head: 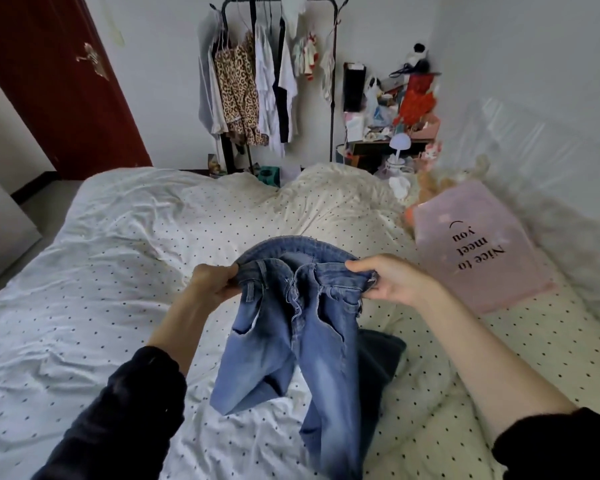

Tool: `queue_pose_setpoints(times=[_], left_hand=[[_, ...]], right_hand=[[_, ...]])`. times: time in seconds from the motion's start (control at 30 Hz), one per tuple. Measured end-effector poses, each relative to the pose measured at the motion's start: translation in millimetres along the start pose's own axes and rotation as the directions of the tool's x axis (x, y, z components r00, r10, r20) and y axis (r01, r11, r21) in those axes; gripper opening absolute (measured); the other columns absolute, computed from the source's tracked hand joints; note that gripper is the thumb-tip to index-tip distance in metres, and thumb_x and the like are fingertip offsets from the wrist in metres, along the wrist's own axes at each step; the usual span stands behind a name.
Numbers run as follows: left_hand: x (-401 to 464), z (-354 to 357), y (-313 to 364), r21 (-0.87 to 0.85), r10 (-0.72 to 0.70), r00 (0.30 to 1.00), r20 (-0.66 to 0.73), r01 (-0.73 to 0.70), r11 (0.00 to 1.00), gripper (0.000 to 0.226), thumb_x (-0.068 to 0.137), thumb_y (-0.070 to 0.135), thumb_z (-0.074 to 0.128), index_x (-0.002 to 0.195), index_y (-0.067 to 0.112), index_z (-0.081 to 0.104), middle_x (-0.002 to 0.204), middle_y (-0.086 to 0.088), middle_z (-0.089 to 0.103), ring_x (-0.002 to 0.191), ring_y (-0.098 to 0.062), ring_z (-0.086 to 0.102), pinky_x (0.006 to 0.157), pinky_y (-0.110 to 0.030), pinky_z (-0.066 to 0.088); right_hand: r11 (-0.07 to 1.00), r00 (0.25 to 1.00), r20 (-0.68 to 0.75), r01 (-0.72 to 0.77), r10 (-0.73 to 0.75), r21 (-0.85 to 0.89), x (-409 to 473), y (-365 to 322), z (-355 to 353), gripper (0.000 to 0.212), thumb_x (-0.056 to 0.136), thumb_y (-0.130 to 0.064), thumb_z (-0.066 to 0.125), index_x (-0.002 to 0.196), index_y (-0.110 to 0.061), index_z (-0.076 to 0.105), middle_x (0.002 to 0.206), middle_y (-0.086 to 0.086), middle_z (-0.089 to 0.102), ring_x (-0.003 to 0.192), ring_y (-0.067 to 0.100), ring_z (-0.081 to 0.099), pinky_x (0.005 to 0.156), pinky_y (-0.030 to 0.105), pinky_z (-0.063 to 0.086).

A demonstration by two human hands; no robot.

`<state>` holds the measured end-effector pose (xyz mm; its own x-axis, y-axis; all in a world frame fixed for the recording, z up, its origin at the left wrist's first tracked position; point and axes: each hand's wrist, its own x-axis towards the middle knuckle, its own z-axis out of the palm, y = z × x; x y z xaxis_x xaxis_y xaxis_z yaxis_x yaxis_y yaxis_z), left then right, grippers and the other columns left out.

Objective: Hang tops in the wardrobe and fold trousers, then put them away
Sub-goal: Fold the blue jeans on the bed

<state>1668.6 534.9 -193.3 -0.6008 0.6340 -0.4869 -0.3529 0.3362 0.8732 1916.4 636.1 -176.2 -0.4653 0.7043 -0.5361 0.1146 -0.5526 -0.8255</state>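
I hold a pair of blue jeans point(302, 327) up by the waistband over the bed point(118, 244). My left hand point(212, 282) grips the waistband's left side. On the right side, my right hand point(392, 278) pinches the waistband. The fly is undone and faces me. Both legs hang down, and their lower ends trail on the dotted sheet near me. A dark garment point(381, 355) lies on the bed behind the right leg, partly hidden. At the far wall a black clothes rack point(281, 77) carries several hung tops, one of them leopard print.
A pink bag point(478, 244) printed "Nice to meet you" lies on the bed at the right. Behind it stands a cluttered bedside table point(392, 109) with a small lamp. A red door point(59, 81) is at the far left. The duvet is bunched at the bed's far end.
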Motion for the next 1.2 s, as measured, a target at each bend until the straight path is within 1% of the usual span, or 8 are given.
queue_pose_setpoints(times=[0.13,0.3,0.5,0.67,0.8,0.93,1.07,1.2], left_hand=[[-31,37,1,0.112,0.043,0.987,0.157,-0.061,0.992,0.018,0.091,-0.006,0.053,0.073,-0.008,0.054,0.071,-0.016,0.057,0.041,-0.014,0.061,0.046,-0.028,0.056],[-53,67,15,0.096,0.124,0.951,0.282,-0.157,0.983,0.008,0.09,-0.004,0.055,0.088,-0.009,0.06,0.076,-0.016,0.062,0.063,-0.022,0.063,0.053,-0.026,0.058],[-71,78,45,0.16,0.206,0.898,0.388,-0.286,0.945,0.007,0.087,-0.004,0.061,0.08,-0.005,0.061,0.078,-0.015,0.064,0.069,-0.021,0.065,0.061,-0.026,0.059],[-81,94,67,0.195,0.28,0.869,0.409,-0.382,0.903,0.009,0.083,-0.005,0.064,0.075,-0.002,0.063,0.074,-0.012,0.064,0.066,-0.017,0.064,0.056,-0.019,0.057],[-89,99,88,0.213,0.297,0.83,0.472,-0.435,0.875,0.004,0.087,-0.002,0.062,0.088,0.001,0.065,0.078,-0.011,0.067,0.068,-0.014,0.066,0.06,-0.019,0.057],[-81,78,112,0.203,0.516,0.791,0.33,-0.593,0.779,0.032,0.08,0.009,0.073,0.102,0.012,0.05,0.084,0.0,0.056,0.069,-0.009,0.056,0.046,-0.01,0.046],[-59,48,132,0.179,0.548,0.739,0.392,-0.645,0.743,0.093,0.071,0.015,0.078,0.145,0.017,0.023,0.127,0.004,0.041,0.114,-0.013,0.044,0.09,-0.021,0.038],[-61,49,170,0.055,0.542,0.611,0.578,-0.692,0.72,0.101,0.061,0.022,0.082,0.145,0.019,0.028,0.13,-0.005,0.052,0.121,-0.019,0.048,0.102,-0.03,0.036]], right_hand=[[0.991,0.984,-0.113,0.131,-0.134,-0.037,1,6,19,0.01,0.087,-0.004,0.062,0.079,-0.006,0.058,0.076,0.006,0.059,0.071,0.015,0.061,0.059,0.027,0.054],[0.959,0.97,0.025,0.243,-0.242,-0.146,-6,0,28,0.016,0.093,-0.02,0.059,0.08,-0.012,0.054,0.077,0.002,0.06,0.078,0.013,0.063,0.082,0.036,0.055],[0.873,0.882,0.286,0.438,-0.373,-0.213,-16,-7,16,0.043,0.077,-0.025,0.076,0.114,-0.017,0.057,0.115,-0.003,0.066,0.108,0.012,0.062,0.096,0.034,0.047],[0.626,0.798,0.111,0.543,-0.593,-0.559,-16,-14,24,0.059,0.072,-0.011,0.078,0.122,-0.019,0.047,0.113,-0.004,0.062,0.106,0.013,0.058,0.09,0.026,0.047],[0.468,0.701,0.107,0.573,-0.705,-0.673,-22,-44,19,0.039,0.08,0.0,0.065,0.114,-0.015,0.053,0.1,-0.001,0.061,0.093,0.014,0.056,0.068,0.005,0.037],[0.443,0.697,0.141,0.585,-0.704,-0.679,-36,-95,10,0.051,0.085,-0.001,0.063,0.131,-0.01,0.041,0.117,0.002,0.057,0.109,0.015,0.054,0.091,0.019,0.041],[0.426,0.693,0.192,0.612,-0.695,-0.666,-58,-152,3,0.064,0.084,-0.002,0.066,0.139,-0.007,0.034,0.119,-0.009,0.053,0.112,0.008,0.054,0.092,0.009,0.036],[0.397,0.64,0.234,0.68,-0.732,-0.617,-78,-195,2,0.063,0.078,0.001,0.07,0.134,-0.013,0.045,0.134,0.0,0.053,0.118,0.007,0.055,0.104,0.025,0.039]])
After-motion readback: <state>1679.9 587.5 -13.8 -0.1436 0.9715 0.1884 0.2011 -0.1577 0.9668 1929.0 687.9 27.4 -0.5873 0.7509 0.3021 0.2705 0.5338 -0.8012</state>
